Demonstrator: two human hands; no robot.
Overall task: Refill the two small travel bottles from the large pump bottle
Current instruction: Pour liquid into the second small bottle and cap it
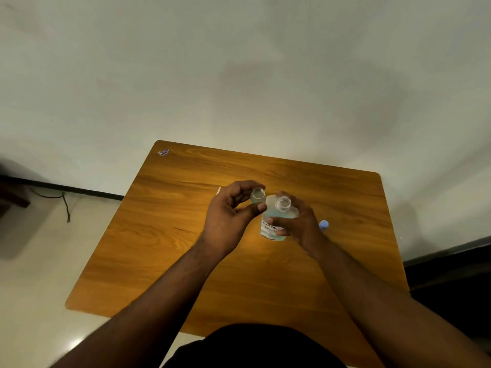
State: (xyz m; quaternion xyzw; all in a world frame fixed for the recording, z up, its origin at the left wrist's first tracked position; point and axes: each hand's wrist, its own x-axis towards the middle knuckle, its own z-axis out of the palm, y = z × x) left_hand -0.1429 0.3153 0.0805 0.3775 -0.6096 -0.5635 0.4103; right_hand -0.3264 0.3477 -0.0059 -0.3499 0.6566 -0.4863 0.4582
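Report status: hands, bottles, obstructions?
Left hand grips small clear travel bottle, mouth open. Right hand holds large clear bottle of bluish liquid, neck open. Blue-capped item behind right hand; nothing blocking.

The right hand (297, 224) covers most of the large bottle (273, 221), so its handwritten label (269, 228) reads only in part. The left hand (231, 216) hides the small bottle (257, 195) below its open neck. A blue object (323, 224) peeks from behind the right wrist, too covered to identify. The desk (172, 235) runs under the dark clothing at the bottom edge
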